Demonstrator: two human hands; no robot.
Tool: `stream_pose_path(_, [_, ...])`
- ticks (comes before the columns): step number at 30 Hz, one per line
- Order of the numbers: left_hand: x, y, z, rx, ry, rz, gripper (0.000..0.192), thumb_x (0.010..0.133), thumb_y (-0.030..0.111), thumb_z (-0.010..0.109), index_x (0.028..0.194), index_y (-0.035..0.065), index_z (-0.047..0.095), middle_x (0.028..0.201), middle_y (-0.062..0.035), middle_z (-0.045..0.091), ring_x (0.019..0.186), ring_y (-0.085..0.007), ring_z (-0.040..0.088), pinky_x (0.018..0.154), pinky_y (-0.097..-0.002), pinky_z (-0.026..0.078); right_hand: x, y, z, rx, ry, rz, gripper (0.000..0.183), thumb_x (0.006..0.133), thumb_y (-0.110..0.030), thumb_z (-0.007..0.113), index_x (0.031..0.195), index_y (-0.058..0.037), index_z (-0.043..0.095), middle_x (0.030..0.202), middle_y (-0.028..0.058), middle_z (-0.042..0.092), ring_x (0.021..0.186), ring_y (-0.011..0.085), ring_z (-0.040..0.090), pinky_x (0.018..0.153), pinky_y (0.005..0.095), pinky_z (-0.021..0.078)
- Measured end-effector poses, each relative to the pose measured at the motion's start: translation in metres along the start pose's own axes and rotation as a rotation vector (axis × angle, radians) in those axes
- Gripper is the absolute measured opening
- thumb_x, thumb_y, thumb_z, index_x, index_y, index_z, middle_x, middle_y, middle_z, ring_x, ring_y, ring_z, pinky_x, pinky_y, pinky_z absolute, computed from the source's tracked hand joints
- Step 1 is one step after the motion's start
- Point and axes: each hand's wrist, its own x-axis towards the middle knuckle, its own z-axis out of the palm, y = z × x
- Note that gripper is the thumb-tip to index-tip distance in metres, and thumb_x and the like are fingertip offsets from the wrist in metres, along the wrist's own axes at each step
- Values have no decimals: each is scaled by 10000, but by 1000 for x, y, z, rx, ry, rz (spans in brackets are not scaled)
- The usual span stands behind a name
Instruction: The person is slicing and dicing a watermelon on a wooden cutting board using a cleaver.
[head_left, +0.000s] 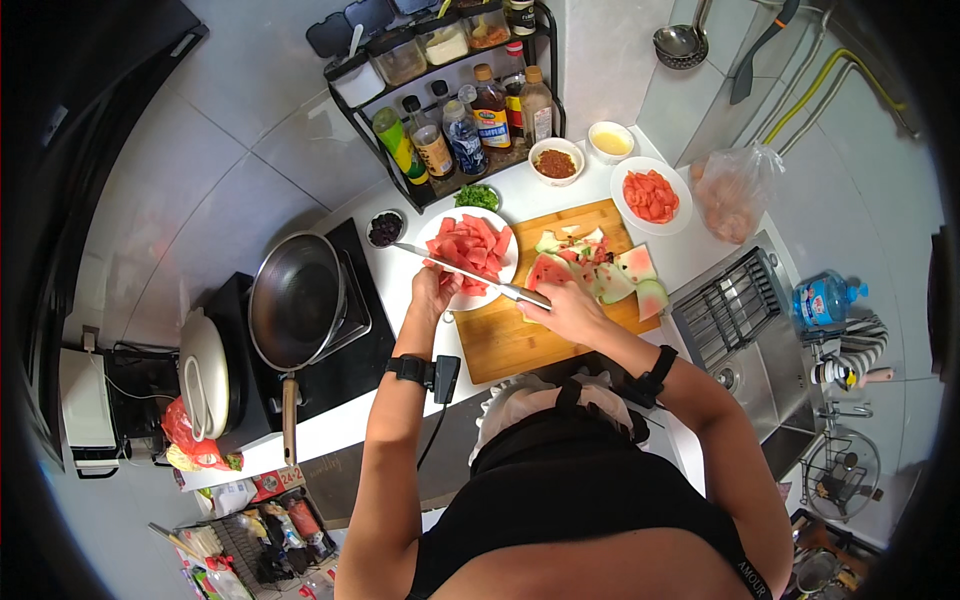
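My right hand (564, 306) grips the handle of a kitchen knife (463, 274), whose blade lies over a white plate (506, 289) heaped with cut red watermelon pieces (471, 244). At the plate's lower left edge is my left hand (435, 289), under the blade; its fingers are partly hidden, and whether it holds a piece I cannot tell. A wooden cutting board (495, 345) is to the right, bearing watermelon rinds (611, 279) and scraps. Beside my right hand a red watermelon chunk (549, 271) rests among them.
A frying pan (298, 300) sits on the hob at left. Behind the board stand bowls of dark pieces (385, 228), chopped greens (477, 197), red sauce (556, 162) and yellow liquid (611, 142), plus a plate of red pieces (650, 196). A bottle rack (427, 196) is behind; a sink (757, 375) is right.
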Motion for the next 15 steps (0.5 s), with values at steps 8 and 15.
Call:
stream_pose_path(8, [13, 2, -13, 2, 10, -33, 159, 951, 81, 363, 1022, -6, 474, 891, -134, 528, 730, -229, 540, 610, -331, 541, 16, -4, 11, -7, -1, -8, 396, 839, -432, 604, 809, -38, 624, 590, 208, 582, 575, 398, 593, 575, 455, 481])
stream_pose_path(15, [4, -9, 0, 66, 6, -47, 118, 905, 21, 396, 960, -4, 497, 835, -124, 546, 671, -226, 562, 583, -330, 538, 29, 2, 22, 81, -14, 71, 414, 846, -434, 598, 821, -22, 636, 594, 205, 585, 585, 389, 597, 573, 456, 477])
